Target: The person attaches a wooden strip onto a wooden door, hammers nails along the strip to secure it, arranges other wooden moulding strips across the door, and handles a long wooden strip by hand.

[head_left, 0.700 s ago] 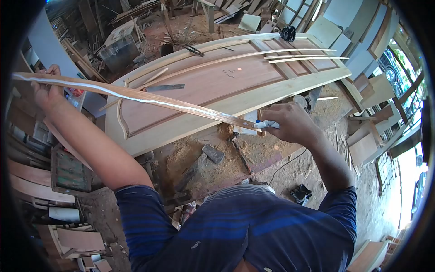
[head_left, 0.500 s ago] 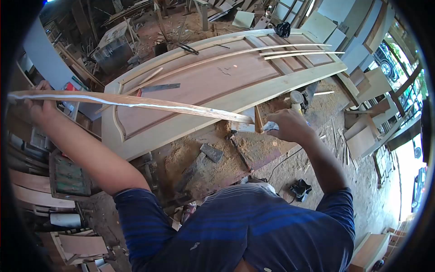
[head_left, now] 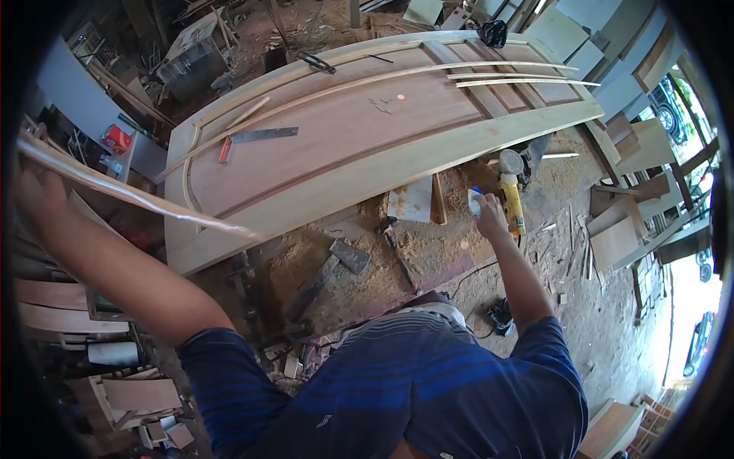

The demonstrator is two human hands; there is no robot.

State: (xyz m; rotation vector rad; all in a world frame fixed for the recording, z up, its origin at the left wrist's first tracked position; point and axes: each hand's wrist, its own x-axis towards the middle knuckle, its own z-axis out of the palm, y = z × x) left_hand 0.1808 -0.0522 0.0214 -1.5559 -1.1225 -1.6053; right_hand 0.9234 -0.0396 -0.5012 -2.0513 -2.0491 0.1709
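At the far left, my left hand (head_left: pixel 38 183) is closed around one end of a long wooden strip (head_left: pixel 145 191). A white line, which looks like glue, runs along the strip's edge. Its other end slants down to the right, over the near left part of a panelled wooden door (head_left: pixel 321 203). Over the bench, my right hand (head_left: pixel 492 216) grips a small white-and-blue container (head_left: pixel 475 201), partly hidden by the fingers. Just right of that hand lies a yellow power tool (head_left: pixel 511 200).
On the sawdust-covered bench are a hammer (head_left: pixel 393 249), a broad-headed mallet-like tool (head_left: pixel 350 256), a white board (head_left: pixel 410 200) and a wood block (head_left: pixel 438 200). A try square (head_left: pixel 260 135), thin strips (head_left: pixel 520 75) and pliers-like tool (head_left: pixel 316 63) lie on the door.
The strip has moved left, its free end now away from my right hand. My right hand with the container is apart from it, and the yellow tool shows more fully.
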